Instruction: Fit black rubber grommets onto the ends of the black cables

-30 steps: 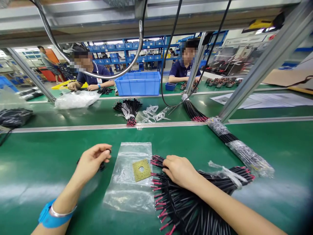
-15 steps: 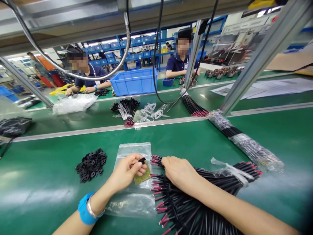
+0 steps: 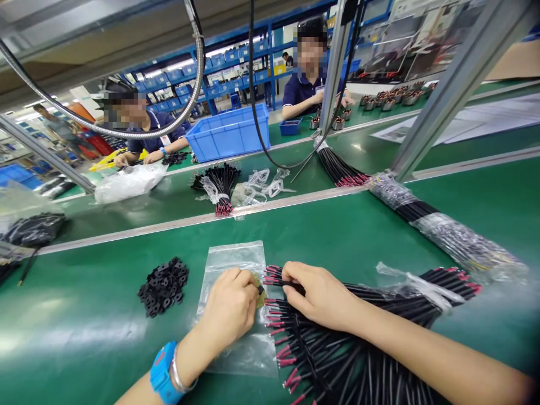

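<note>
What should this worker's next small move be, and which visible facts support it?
Probably, the left hand should bring the small black piece toward the red-tipped cables: that piece is at its fingertips, by the yellow square, and the right hand grips those cables close behind their tips.

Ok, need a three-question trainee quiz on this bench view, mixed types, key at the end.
1. True or false: the heap of black pieces lies on the green table, apart from the plastic bag.
2. The right hand is on the: A) black cables; B) blue bin; C) heap of black pieces.
3. Fill in: the wide band at the wrist of the left hand is coloured ____.

Key: 1 true; 2 A; 3 blue.
</note>
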Available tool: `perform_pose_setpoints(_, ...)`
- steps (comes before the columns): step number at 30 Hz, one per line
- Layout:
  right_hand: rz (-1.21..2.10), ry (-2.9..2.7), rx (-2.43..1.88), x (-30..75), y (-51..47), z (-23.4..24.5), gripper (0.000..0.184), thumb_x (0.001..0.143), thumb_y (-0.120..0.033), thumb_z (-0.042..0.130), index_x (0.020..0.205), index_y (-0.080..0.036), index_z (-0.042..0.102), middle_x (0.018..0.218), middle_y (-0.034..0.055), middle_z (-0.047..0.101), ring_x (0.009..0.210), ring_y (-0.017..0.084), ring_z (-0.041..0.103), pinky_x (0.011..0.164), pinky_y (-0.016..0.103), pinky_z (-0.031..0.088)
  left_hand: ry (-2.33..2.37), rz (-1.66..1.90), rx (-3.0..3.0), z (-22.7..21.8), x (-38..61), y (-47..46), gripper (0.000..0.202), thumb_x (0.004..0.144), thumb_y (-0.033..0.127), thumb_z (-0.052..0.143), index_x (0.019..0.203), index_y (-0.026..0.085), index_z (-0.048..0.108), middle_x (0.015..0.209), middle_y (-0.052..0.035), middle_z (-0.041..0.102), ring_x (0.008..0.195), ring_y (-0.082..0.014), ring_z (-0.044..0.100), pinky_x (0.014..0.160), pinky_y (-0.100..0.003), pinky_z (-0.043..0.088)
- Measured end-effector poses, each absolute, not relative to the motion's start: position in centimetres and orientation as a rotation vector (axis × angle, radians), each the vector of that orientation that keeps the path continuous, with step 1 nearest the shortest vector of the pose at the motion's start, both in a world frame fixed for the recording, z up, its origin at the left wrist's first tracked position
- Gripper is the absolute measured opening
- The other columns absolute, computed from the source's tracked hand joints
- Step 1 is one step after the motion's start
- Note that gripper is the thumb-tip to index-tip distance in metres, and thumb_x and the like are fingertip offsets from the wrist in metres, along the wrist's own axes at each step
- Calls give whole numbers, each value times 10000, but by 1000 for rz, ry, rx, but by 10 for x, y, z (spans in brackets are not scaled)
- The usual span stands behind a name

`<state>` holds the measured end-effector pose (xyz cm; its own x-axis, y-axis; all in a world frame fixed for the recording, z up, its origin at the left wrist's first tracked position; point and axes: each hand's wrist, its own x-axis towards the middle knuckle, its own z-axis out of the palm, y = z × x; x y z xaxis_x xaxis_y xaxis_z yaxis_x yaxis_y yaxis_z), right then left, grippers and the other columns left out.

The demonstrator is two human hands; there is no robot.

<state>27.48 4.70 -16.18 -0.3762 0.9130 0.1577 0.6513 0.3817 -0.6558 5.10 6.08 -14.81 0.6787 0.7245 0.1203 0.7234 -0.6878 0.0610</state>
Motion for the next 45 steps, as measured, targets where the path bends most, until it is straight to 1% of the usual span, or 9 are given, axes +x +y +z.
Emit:
perform_pose_setpoints(3,794,-2091,-1302,275,49,-154,88,780,-192,482,854,-147,490,742,-16,477,664,92,375,631,235,278,1254,294,2702,-147,57,65,151,832,196,456,740,160,571,838,-21,532,805,-159,397,728,-342,343)
perform_pose_setpoints(6,959,-2023,-1276,277,51,-148,74,745,-176,492,801,-130,504,685,-22,456,625,76,367,604,220,294,1269,564,2006,-149,64,71,97,793,216,491,758,130,521,951,-16,571,864,-121,506,774,-286,408)
perform_pose_setpoints(11,1179,-1852,-1253,280,55,-149,106,745,-206,488,783,-110,513,651,-24,448,595,65,361,554,209,299,1093,757,1149,-149,78,74,353,738,359,621,744,89,393,1027,-127,583,669,-99,560,687,-267,449)
perform_pose_setpoints(14,1179,-1835,-1261,280,56,-149,124,746,-221,492,783,-107,529,649,-21,456,591,64,363,553,210,297,1037,816,1003,-147,81,72,429,719,391,690,744,86,389,1023,-120,586,769,-126,579,718,-258,462)
perform_pose_setpoints(17,1153,-1843,-1288,279,55,-146,119,742,-213,490,769,-107,535,648,-23,468,589,60,374,553,205,300,1020,822,922,-146,80,70,454,676,385,735,721,79,402,967,-98,589,775,-120,578,734,-242,466)
perform_pose_setpoints(22,1160,-1841,-1327,280,54,-142,131,741,-222,491,769,-105,542,660,-20,480,594,60,374,553,206,300,994,775,1156,-146,75,68,408,756,365,682,774,72,399,929,-99,595,736,-76,552,741,-228,441)
perform_pose_setpoints(26,1149,-1850,-1313,282,55,-146,162,755,-265,495,769,-112,545,663,-19,489,596,64,387,553,212,309,1026,796,1167,-144,75,65,446,656,278,757,768,53,389,962,-93,593,754,-55,551,713,-188,450)
perform_pose_setpoints(35,1131,-1810,-1311,284,56,-144,159,742,-259,507,769,-113,565,669,-19,511,597,62,413,553,200,328,959,772,1076,-150,70,68,458,695,265,747,940,54,423,1102,-167,553,842,-119,587,793,-253,471)
perform_pose_setpoints(45,1062,-1811,-1341,285,56,-143,139,715,-246,502,739,-125,567,641,-27,514,577,63,413,541,203,316,1012,795,1027,-148,71,63,516,661,286,770,968,71,415,1087,-123,543,862,-134,585,812,-252,466)
